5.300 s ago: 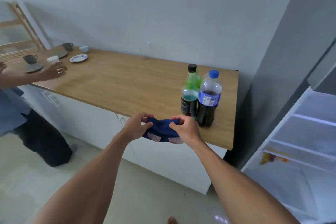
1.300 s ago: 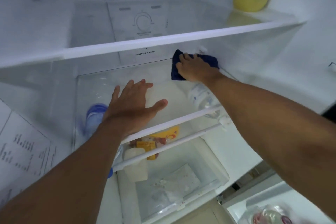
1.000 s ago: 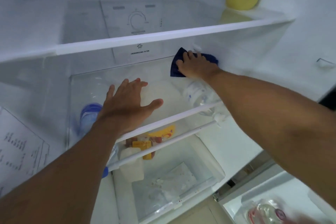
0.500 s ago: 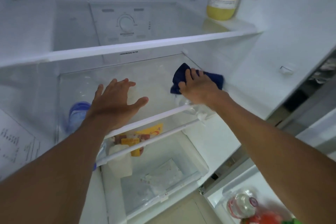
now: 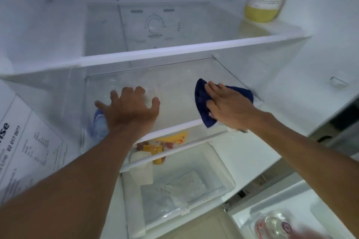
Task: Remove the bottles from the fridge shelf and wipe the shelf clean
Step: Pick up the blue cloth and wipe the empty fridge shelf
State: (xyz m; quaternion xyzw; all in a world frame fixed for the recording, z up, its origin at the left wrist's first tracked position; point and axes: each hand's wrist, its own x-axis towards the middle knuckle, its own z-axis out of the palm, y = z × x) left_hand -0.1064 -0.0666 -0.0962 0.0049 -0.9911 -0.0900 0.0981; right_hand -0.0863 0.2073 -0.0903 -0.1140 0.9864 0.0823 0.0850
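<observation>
The glass fridge shelf (image 5: 174, 91) carries no bottles, and your right hand (image 5: 227, 106) presses a dark blue cloth (image 5: 202, 101) flat on its right side near the front edge. Your left hand (image 5: 130, 110) rests beside it, fingers spread, gripping nothing.

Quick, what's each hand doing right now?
Left hand: open, spread flat on the glass shelf, holding nothing.
Right hand: open, pressing the blue cloth onto the shelf.
</observation>
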